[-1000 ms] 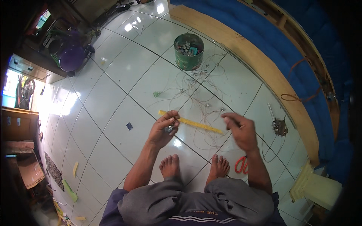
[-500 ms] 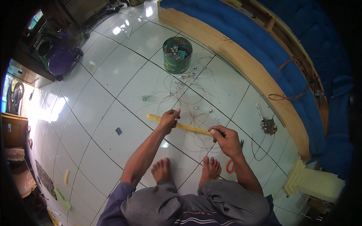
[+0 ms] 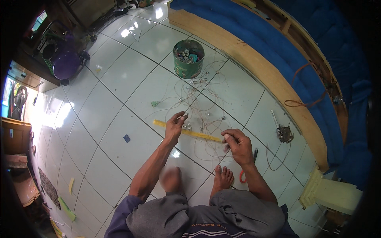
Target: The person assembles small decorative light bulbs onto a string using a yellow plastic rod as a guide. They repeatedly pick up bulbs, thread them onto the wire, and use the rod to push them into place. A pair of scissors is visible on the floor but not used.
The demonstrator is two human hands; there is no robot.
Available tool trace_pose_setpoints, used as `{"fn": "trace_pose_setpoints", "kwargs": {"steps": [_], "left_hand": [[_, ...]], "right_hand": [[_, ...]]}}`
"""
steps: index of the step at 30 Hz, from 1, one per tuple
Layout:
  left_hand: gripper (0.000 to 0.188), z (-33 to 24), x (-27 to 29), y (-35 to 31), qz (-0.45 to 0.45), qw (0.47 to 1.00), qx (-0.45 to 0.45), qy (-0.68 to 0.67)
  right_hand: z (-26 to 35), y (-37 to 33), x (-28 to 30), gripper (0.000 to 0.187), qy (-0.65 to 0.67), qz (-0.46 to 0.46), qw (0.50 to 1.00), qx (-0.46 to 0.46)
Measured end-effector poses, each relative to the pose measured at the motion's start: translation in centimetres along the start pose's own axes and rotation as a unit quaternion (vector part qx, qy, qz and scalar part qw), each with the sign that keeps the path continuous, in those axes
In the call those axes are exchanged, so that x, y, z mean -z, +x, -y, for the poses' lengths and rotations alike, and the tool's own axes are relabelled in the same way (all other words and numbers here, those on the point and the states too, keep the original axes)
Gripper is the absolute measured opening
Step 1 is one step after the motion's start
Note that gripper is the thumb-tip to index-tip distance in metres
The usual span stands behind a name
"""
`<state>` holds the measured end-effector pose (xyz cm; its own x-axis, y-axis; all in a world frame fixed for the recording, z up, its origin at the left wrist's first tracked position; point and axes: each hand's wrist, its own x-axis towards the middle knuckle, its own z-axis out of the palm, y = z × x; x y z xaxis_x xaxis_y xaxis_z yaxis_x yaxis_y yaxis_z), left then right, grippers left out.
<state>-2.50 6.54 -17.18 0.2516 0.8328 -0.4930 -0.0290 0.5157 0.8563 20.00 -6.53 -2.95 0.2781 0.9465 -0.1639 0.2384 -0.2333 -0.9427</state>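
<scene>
My left hand (image 3: 174,127) is closed in a pinch above a long yellow strip (image 3: 202,136), with its fingertips over a tangle of thin wires (image 3: 206,119) on the floor. Whatever is in that pinch is too small to name. Near the strip's right end my right hand (image 3: 238,146) has thumb and forefinger pressed together. I cannot tell whether it grips the strip or a fine wire. Small shiny pieces (image 3: 187,127) show just beside my left hand. Red-handled scissors (image 3: 242,177) lie partly hidden by my right forearm.
Beyond the wires stands a green tin (image 3: 188,71) filled with small scraps. A wooden-framed piece with blue padding (image 3: 254,39) curves along the right. A dark tangled clump (image 3: 284,135) and a small blue piece (image 3: 126,138) lie on the tiles.
My left hand has shifted slightly, and shiny pieces beside it now show. My left foot is blurred by motion. The whole view has moved a little.
</scene>
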Motion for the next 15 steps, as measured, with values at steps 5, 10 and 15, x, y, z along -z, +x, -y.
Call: {"fn": "trace_pose_setpoints", "kwargs": {"steps": [5, 10, 15], "left_hand": [[0.031, -2.8, -2.2, -4.0, -0.008, 0.99, -0.013, -0.141], [0.026, -5.4, -4.0, -8.4, 0.056, 0.955, 0.075, -0.283], [0.026, -8.0, -4.4, -9.7, 0.052, 0.942, 0.068, -0.326]], "right_hand": [[1.0, -0.4, 0.0, 0.019, -0.064, -0.016, 0.998, 0.024], [1.5, 0.2, -0.7, 0.022, 0.037, 0.012, 0.999, -0.008], [1.8, 0.5, -1.3, 0.02, 0.09, 0.053, 0.994, 0.02]]}}
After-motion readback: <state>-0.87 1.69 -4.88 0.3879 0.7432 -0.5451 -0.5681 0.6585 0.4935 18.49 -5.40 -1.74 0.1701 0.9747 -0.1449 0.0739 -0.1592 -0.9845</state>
